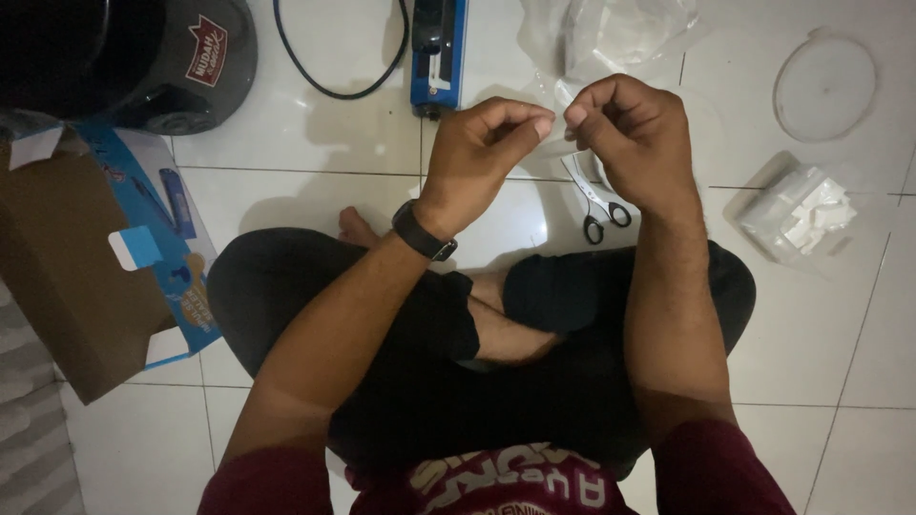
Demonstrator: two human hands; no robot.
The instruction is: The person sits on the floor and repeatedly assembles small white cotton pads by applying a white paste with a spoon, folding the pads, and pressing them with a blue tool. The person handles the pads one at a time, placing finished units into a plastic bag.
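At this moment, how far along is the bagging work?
Done: one clear bag of white pieces lies on the tiled floor. In hand: left hand and right hand pinch a small clear plastic bag between them. Left: loose clear bags lie beyond; the blue heat sealer and scissors sit untouched.

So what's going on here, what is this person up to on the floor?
A person sits cross-legged on a white tiled floor. The left hand and right hand are raised together, pinching a small clear plastic bag between the fingertips. Scissors lie on the tiles just beyond the hands. A blue heat sealer, more clear bags, a round lid and a packet of white pieces lie around them.
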